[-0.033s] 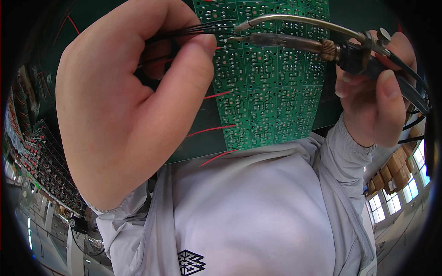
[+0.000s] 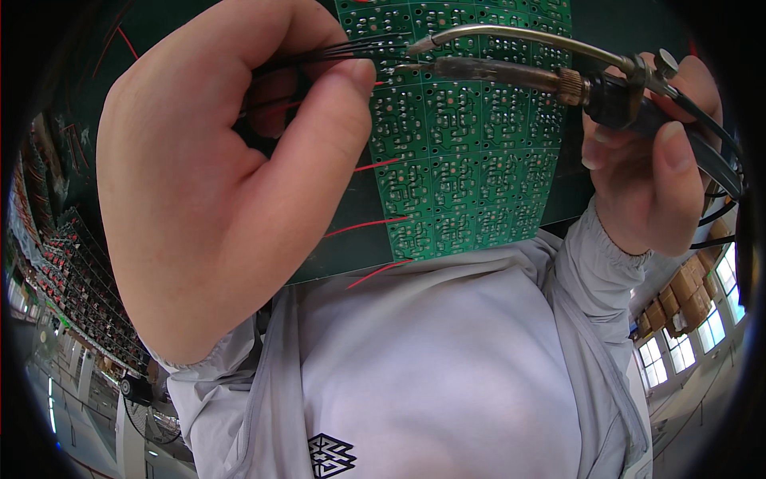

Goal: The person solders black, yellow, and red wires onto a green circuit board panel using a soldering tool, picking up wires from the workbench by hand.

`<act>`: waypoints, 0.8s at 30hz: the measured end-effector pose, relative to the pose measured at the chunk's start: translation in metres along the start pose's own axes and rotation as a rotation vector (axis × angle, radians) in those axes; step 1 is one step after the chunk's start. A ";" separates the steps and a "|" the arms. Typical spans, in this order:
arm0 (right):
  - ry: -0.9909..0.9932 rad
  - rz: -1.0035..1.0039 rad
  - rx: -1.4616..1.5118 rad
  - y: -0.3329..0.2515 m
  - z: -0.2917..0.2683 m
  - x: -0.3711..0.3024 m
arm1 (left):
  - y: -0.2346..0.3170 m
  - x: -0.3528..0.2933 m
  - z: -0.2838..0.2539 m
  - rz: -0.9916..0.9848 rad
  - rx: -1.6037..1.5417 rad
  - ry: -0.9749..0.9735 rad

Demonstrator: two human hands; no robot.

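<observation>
I'm pinching black wires point(image 2: 373, 46) between left hand point(image 2: 231, 172) thumb and fingers over the green circuit board point(image 2: 451, 188), presumably steadying their ends, while my curled right hand point(image 2: 650, 180) is gripping the soldering iron point(image 2: 499, 73).

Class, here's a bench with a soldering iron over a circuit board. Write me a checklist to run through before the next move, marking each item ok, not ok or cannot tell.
1. Right hand grips the soldering iron by its handle: ok.
2. Left hand pinches the black wires: ok.
3. Metal feed tube ends near the iron's tip: ok.
4. Left thumb well away from the tip: not ok, it looks close.
5. Tip touching the green circuit board: cannot tell.
6. Red wires firmly joined at the board's left side: cannot tell.
</observation>
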State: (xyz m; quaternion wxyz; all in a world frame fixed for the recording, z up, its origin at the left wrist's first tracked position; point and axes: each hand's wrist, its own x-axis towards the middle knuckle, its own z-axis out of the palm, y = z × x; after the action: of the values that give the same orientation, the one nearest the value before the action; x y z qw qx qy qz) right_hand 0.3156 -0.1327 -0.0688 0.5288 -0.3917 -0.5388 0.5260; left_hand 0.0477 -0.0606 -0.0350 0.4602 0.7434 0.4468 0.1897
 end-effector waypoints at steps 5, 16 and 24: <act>0.002 0.021 -0.005 -0.003 0.001 -0.002 | 0.004 0.002 -0.003 -0.090 0.084 -0.080; -0.023 0.054 -0.018 -0.005 -0.001 -0.003 | -0.006 -0.007 0.019 0.086 -0.083 0.143; -0.009 0.042 -0.014 -0.006 -0.003 -0.003 | 0.005 0.003 -0.001 -0.050 0.143 -0.086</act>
State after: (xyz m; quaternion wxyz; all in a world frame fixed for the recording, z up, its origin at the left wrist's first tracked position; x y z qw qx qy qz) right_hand 0.3201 -0.1356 -0.0634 0.5123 -0.4046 -0.5365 0.5349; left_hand 0.0514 -0.0584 -0.0307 0.4290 0.7706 0.4574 0.1137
